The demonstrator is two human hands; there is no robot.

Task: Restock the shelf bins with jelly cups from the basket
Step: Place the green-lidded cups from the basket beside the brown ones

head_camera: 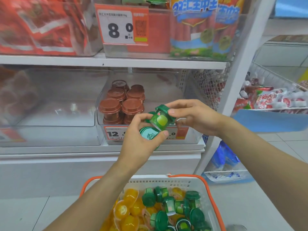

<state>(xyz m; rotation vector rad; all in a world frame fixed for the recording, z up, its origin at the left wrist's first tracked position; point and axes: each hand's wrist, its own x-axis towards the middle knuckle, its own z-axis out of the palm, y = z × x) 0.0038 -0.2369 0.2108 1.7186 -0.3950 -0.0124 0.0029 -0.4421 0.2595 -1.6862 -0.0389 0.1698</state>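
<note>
Basket [208, 194] on pale tiled floor [275, 189]; both hands' fingers [171, 111] grip green jelly cups [160, 120] before white shelf [100, 63].

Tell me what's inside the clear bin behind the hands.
The clear bin holds stacked brown-lidded jelly cups on its left side. The hands and their green cups cover the bin's front middle, so what lies there cannot be seen.

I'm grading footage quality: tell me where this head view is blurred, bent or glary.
Head view: red packets at upper left smear into blur; the white shelf post leans from wide-angle distortion; clear bin fronts haze with glare; hands and basket cups stay sharp.
</note>
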